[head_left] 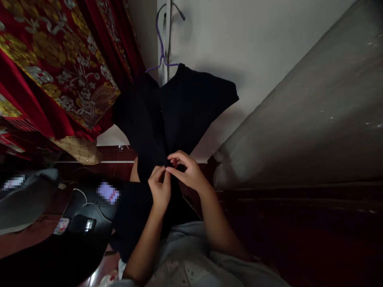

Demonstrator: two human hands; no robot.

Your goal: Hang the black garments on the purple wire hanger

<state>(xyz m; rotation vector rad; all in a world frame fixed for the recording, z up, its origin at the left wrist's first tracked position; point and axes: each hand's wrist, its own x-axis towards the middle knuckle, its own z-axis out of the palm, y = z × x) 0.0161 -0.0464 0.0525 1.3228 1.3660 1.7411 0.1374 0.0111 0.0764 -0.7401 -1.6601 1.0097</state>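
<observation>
A black short-sleeved garment (pixel 191 103) hangs in front of me on a purple hanger (pixel 162 59). Its front has an opening running down the middle. At the lower part of that opening, my left hand (pixel 160 187) pinches the cloth from the left side. My right hand (pixel 187 171) comes in from the right, thumb and fingers closed on the same edge, its fingertips close to those of the left. Whatever small part of the garment lies between the fingers is too dark to make out.
Red embroidered clothing (pixel 68 59) hangs at the upper left. On the left, a black table (pixel 60 255) carries a dark phone (pixel 82 224), a small patterned case (pixel 62 226) and a white cable (pixel 97 207). A large pale plastic-like cover (pixel 293 115) slants along the right.
</observation>
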